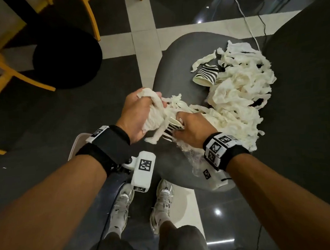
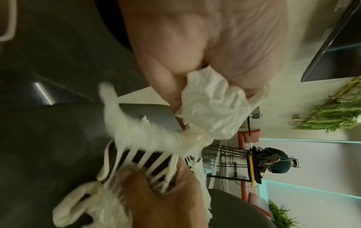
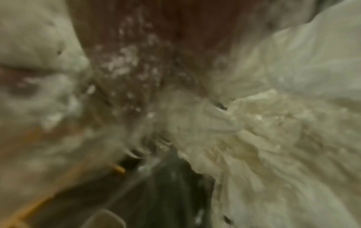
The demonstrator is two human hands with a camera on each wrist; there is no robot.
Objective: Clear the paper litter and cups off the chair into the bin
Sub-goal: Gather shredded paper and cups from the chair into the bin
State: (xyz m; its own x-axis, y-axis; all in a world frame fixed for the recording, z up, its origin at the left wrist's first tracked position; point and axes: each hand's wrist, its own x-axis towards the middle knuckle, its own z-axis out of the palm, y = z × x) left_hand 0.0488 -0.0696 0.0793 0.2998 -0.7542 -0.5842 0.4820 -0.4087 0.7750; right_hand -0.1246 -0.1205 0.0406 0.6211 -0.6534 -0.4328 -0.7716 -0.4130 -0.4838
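Over the chair [image 1: 165, 71] edge, left hand [image 1: 135, 115] fists paper strips [image 1: 156, 115], right hand [image 1: 191, 129] clutches strips plus striped cup [image 1: 173, 127] — compress the wad before lifting so none trails.

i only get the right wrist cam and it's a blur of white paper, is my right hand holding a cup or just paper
Observer: From the head view, the right hand grips a zebra-striped cup along with paper strips.
Operator: what's the left doing
Observer: The left hand clutches a crumpled paper wad, right beside the right hand.
Operator: any cups left on the chair
Observer: Yes, a second striped cup lies on its side on the chair seat, against the big paper pile.
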